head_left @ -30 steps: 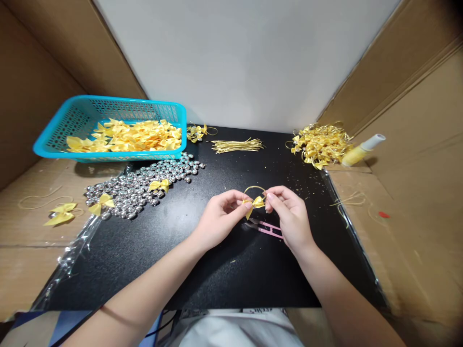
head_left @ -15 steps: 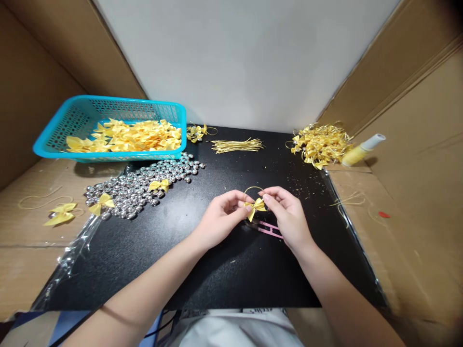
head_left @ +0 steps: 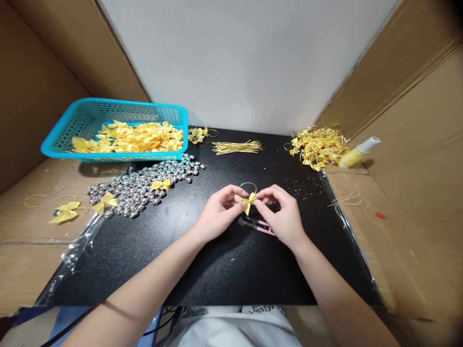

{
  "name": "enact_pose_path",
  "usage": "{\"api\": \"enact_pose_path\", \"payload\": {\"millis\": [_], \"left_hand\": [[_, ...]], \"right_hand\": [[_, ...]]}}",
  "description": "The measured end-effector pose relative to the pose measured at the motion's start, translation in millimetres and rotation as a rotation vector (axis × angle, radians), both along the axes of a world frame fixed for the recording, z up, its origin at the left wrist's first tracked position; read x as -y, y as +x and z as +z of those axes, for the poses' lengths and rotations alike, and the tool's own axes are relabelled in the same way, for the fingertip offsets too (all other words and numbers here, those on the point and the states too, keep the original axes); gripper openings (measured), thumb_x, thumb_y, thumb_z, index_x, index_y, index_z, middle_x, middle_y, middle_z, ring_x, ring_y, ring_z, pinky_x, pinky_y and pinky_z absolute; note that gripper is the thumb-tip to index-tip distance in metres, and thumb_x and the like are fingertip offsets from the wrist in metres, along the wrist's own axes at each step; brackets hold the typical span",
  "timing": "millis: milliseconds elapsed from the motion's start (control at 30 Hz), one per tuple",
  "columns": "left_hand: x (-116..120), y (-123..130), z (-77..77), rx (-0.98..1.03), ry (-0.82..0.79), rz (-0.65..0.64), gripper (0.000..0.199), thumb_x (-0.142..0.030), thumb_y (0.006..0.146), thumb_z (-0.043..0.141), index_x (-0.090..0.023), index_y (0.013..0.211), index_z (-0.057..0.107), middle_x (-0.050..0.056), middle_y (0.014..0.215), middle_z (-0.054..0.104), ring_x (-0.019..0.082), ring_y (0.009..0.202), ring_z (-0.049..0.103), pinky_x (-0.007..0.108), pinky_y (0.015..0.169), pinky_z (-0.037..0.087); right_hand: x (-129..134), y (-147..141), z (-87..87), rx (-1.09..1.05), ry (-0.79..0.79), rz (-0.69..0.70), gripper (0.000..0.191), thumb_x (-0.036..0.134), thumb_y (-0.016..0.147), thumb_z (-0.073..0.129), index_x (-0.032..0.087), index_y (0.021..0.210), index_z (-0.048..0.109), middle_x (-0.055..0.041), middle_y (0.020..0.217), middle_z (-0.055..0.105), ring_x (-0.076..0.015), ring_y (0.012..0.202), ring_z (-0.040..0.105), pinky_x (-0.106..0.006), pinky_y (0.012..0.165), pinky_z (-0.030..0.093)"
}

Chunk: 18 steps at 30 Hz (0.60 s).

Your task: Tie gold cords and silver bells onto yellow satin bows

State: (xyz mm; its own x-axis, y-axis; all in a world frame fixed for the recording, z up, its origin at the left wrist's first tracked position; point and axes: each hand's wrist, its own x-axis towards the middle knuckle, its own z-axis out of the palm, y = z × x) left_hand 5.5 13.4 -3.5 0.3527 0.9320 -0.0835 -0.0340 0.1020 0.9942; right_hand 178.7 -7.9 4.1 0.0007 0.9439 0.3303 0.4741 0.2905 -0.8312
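Note:
A small yellow ribbon bow (head_left: pixel 249 201) is held up over the black table, with a loop of gold cord (head_left: pixel 248 183) standing above it. My left hand (head_left: pixel 221 208) is closed, pinching the bow's left side between thumb and fingertips. At the bow's right edge, my right hand (head_left: pixel 281 212) is closed too, thumb and forefinger tips on the ribbon. Under the hands lies a pink-handled tool with narrow dark tips (head_left: pixel 265 228), partly covered by my right hand.
A blue basket (head_left: pixel 114 156) of yellow bows stands back left, behind silver beads (head_left: pixel 133 193). Cut gold cords (head_left: pixel 237 147) lie at the back middle. A heap of bows with cords (head_left: pixel 320 147) and a yellow bottle with white cap (head_left: pixel 358 153) are back right.
Both hands have shifted slightly left with the bow. The right fingertips have moved from above the bow down to its right edge.

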Motion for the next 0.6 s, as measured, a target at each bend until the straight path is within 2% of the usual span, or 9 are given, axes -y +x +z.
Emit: {"api": "enact_pose_path", "payload": {"millis": [100, 167, 333, 600], "left_hand": [[1.1, 0.2, -1.8, -0.005, 0.032, -0.018, 0.026, -0.032, 0.081, 0.068, -0.016, 0.099, 0.057, -0.001, 0.076, 0.061, 0.011, 0.068, 0.059, 0.025, 0.068, 0.047], [1.9, -0.1, -1.8, -0.031, 0.066, -0.029, 0.026, -0.031, 0.082, 0.067, -0.017, 0.101, 0.056, -0.002, 0.075, 0.059, 0.011, 0.067, 0.058, 0.024, 0.066, 0.046], [3.4, -0.9, 0.5, -0.142, 0.171, -0.050, 0.022, -0.026, 0.085, 0.063, -0.018, 0.103, 0.052, -0.004, 0.073, 0.055, 0.010, 0.065, 0.056, 0.023, 0.063, 0.045], [5.5, -1.8, 3.3, -0.258, 0.285, -0.071, 0.022, -0.028, 0.087, 0.060, -0.018, 0.106, 0.052, -0.003, 0.072, 0.056, 0.011, 0.064, 0.054, 0.024, 0.062, 0.044]], "right_hand": [[1.8, -1.2, 0.2, 0.201, 0.179, -0.001, 0.008, 0.018, 0.082, 0.064, 0.022, 0.083, 0.070, -0.0033, 0.082, 0.060, -0.0195, 0.081, 0.055, -0.034, 0.075, 0.047], [2.6, -1.6, -0.2, 0.303, 0.231, -0.006, 0.011, 0.018, 0.083, 0.063, 0.024, 0.087, 0.072, -0.0048, 0.087, 0.060, -0.0212, 0.086, 0.054, -0.037, 0.079, 0.047], [3.6, -1.2, -2.5, 0.432, 0.275, 0.004, 0.010, 0.019, 0.084, 0.063, 0.023, 0.085, 0.072, -0.0050, 0.088, 0.061, -0.0216, 0.087, 0.053, -0.039, 0.081, 0.044], [5.3, -0.8, -0.5, 0.445, 0.264, 0.024, 0.006, 0.019, 0.081, 0.065, 0.024, 0.079, 0.068, -0.0029, 0.085, 0.062, -0.0211, 0.087, 0.054, -0.038, 0.080, 0.041]]}}
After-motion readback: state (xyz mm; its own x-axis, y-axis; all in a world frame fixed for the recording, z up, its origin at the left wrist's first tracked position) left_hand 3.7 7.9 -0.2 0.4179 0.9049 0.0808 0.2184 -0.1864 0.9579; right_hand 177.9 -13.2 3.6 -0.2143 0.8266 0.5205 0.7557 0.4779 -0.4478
